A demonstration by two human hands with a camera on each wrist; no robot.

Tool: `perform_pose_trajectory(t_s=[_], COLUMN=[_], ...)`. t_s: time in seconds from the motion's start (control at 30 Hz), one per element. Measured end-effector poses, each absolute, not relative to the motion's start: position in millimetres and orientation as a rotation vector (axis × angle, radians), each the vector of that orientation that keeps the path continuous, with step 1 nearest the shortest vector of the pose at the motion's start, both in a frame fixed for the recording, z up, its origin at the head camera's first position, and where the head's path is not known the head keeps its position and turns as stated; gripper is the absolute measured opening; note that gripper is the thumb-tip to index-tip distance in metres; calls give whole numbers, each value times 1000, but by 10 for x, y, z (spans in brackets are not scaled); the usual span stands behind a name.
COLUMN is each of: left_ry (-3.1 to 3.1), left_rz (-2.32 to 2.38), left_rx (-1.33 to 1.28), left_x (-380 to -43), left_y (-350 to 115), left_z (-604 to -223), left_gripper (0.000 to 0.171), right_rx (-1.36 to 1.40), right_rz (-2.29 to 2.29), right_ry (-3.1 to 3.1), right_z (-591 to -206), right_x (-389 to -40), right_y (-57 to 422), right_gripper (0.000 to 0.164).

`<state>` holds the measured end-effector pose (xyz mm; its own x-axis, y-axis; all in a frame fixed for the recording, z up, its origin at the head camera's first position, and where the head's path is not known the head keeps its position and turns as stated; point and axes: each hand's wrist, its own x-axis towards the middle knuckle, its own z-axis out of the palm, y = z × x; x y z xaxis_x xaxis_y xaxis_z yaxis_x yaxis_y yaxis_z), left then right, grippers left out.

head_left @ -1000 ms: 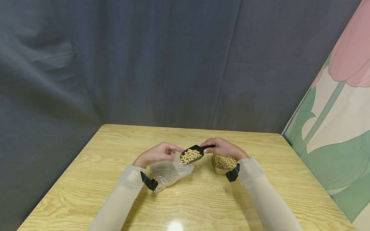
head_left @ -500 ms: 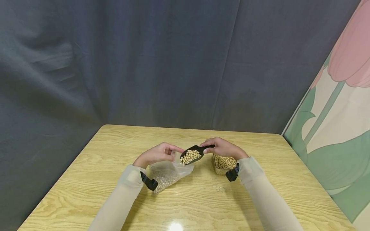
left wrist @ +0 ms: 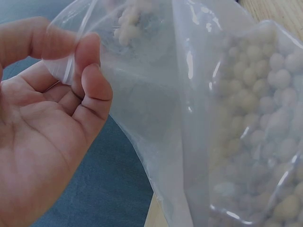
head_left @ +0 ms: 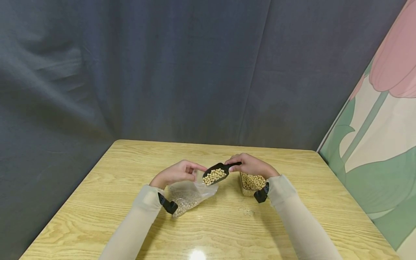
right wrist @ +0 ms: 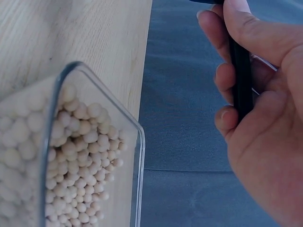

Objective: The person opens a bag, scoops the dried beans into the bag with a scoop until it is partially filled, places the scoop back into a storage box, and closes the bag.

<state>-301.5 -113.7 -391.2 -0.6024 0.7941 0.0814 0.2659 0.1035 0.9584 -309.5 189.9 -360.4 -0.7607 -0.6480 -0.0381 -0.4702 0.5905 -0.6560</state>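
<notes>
My right hand (head_left: 251, 166) grips the handle of a black scoop (head_left: 224, 168) loaded with pale yellow, soybean-like beans (head_left: 213, 176). The scoop's front edge overlaps the mouth of a clear zip-lock bag (head_left: 204, 190) in the head view. With thumb and fingers, my left hand (left wrist: 52, 104) pinches the bag's edge by the zip strip; its index finger reaches to the scoop. Many beans (left wrist: 255, 94) fill the bag's lower part, which lies on the table. In the right wrist view my fingers curl round the dark handle (right wrist: 242, 80), while the scoop's bowl is mostly out of frame.
Under my right wrist stands a clear rectangular container (head_left: 248, 193) holding many of the same beans (right wrist: 80, 161). The wooden table (head_left: 208, 234) ends at a dark blue curtain (head_left: 182, 72) behind. A wall with a painted flower (head_left: 383, 144) is on the right.
Both hands, the bag and the scoop stay almost in place. The beans near the scoop's front edge lie slightly differently.
</notes>
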Motion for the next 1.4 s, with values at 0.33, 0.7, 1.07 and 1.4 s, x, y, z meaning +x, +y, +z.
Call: perform_pose_trajectory(t_s=[0.33,0.7,1.07,1.4], left_ry=[1930,1926,1929,1939], left_rz=[1506,1504,1504,1498], left_rx=[1025,1026,1027,1028], left_x=[-3005,-3006,-3010,-3006], left_y=[-1130,-1124,-1122,-1124], left_z=[-3906,-3908,-3908,-3898], left_gripper=[45,46,46,45], right_rx=[-961,-977,-978,-993], right_rz=[-868,-852,-829,-822], right_ry=[2569,2561,2556,2552], right_z=[-3575,-3539,-3511,-3492], right_x=[-3096,-3089,-3095,-3100], right_y=[1897,1886,1875,1864], right_gripper=[35,35,36,36])
